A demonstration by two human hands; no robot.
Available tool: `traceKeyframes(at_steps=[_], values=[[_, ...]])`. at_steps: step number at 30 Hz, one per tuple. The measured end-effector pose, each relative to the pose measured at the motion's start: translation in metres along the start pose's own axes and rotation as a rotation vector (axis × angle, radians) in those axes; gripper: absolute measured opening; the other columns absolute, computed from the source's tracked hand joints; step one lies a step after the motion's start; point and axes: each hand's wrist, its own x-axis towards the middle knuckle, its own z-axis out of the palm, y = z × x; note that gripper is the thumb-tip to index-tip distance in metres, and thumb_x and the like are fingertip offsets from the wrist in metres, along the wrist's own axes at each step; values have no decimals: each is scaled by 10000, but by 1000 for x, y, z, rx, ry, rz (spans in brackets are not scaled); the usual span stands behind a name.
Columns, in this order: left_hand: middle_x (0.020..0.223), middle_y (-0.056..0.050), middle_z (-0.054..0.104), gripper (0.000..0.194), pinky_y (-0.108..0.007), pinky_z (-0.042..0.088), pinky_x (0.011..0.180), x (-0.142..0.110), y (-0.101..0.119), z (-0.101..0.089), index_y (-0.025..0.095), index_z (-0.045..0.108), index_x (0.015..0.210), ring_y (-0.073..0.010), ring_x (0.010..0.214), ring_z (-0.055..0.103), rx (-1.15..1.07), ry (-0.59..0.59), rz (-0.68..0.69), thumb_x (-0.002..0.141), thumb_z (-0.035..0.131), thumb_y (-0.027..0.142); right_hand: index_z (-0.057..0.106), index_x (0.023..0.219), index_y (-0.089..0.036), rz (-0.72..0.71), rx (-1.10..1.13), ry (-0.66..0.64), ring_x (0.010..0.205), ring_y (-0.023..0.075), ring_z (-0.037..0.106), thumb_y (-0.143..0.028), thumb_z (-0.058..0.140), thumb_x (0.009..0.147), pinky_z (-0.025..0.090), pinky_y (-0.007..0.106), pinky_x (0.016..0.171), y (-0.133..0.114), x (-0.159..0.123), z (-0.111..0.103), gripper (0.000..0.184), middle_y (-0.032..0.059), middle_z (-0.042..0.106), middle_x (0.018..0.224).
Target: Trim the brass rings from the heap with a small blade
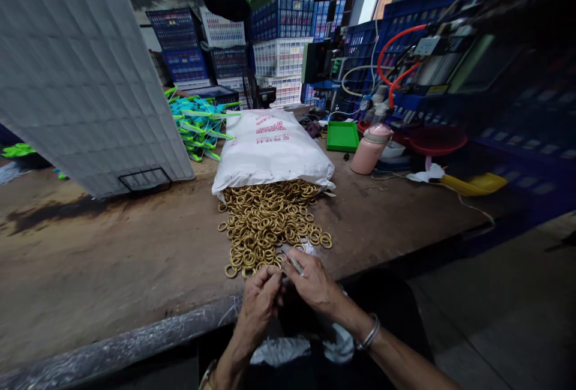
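My left hand [261, 295] is closed in a pinch at the table's front edge. What its fingertips hold, if anything, is too small to make out. Close against it, my right hand [312, 282] is shut on a slim, pale metal tool [296, 265], most of which the fingers hide. The two hands' fingertips meet just in front of a heap of gold-coloured rings [265, 216]. These rings spill from the mouth of a white woven sack [274, 147] with red print, lying on its side.
A tall whitish ribbed panel [94, 78] stands at the left, beside a pile of green and blue plastic pieces [198, 123]. To the right are a green tray [342, 136], a pink bottle [371, 149] and a red bowl [436, 140]. Stacked crates [283, 57] fill the back.
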Motion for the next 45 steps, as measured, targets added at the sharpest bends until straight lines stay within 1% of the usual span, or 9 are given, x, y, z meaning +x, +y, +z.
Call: traceKeyframes(at_steps=[5, 10, 14, 19, 25, 30, 34, 40, 45], values=[[599, 39, 507, 298, -142, 245, 369, -2, -5, -1, 165, 522, 728, -40, 422, 398, -148, -38, -41, 731, 573, 459, 473, 663, -184, 33, 40, -16, 553, 96, 428, -330, 378, 852, 314, 208, 522, 4, 2, 2, 258, -37, 466, 585], [592, 45, 517, 267, -149, 262, 392, -1, -7, 0, 172, 528, 750, -38, 428, 412, -200, -7, -30, 733, 590, 431, 495, 721, -190, 55, -29, 5, 553, 112, 455, -286, 341, 855, 322, 222, 533, 5, 0, 1, 226, -18, 501, 602], [583, 47, 513, 274, -154, 267, 402, 1, -5, 2, 170, 515, 726, -36, 423, 410, -194, 17, 9, 734, 586, 434, 499, 776, -199, -8, -152, -62, 613, 128, 502, -147, 373, 787, 324, 226, 569, 5, -6, 0, 136, 1, 559, 664], [569, 51, 501, 302, -153, 258, 390, 2, -3, 4, 174, 474, 703, -40, 415, 400, -169, 30, 8, 711, 600, 448, 507, 864, -195, -23, -306, -128, 664, 140, 536, -43, 375, 671, 316, 225, 593, 7, -10, 1, 279, 5, 584, 703], [558, 54, 488, 269, -155, 283, 412, 4, -11, 4, 169, 475, 725, -38, 422, 390, -158, 25, 84, 746, 562, 423, 504, 934, -170, -9, -468, -179, 663, 155, 537, -61, 372, 651, 303, 242, 587, 5, -11, 0, 331, 27, 599, 727], [530, 61, 474, 278, -158, 269, 399, 5, -10, 4, 172, 465, 701, -41, 407, 379, -132, 19, 91, 736, 564, 430, 504, 908, -171, -9, -504, -212, 650, 157, 535, -72, 363, 669, 295, 253, 586, 1, -12, -1, 295, 35, 603, 732], [535, 58, 481, 273, -158, 269, 404, 2, -5, 5, 173, 463, 701, -45, 420, 392, -124, 11, 92, 741, 556, 426, 493, 957, -164, -3, -514, -241, 696, 165, 543, -62, 355, 664, 305, 255, 607, -2, -12, -3, 340, 46, 608, 777], [498, 65, 463, 297, -155, 261, 383, 1, -3, 4, 175, 463, 670, -46, 395, 371, -62, 35, 82, 736, 549, 452, 495, 931, -161, 5, -538, -217, 720, 170, 556, -56, 369, 665, 298, 257, 597, -4, -12, 0, 312, 50, 615, 805], [538, 48, 499, 299, -151, 276, 383, -11, 4, 6, 166, 486, 687, -41, 403, 389, -39, 30, 62, 745, 546, 454, 489, 961, -165, 8, -585, -168, 679, 161, 554, -59, 384, 692, 277, 252, 576, 10, -6, -4, 308, 47, 621, 765]])
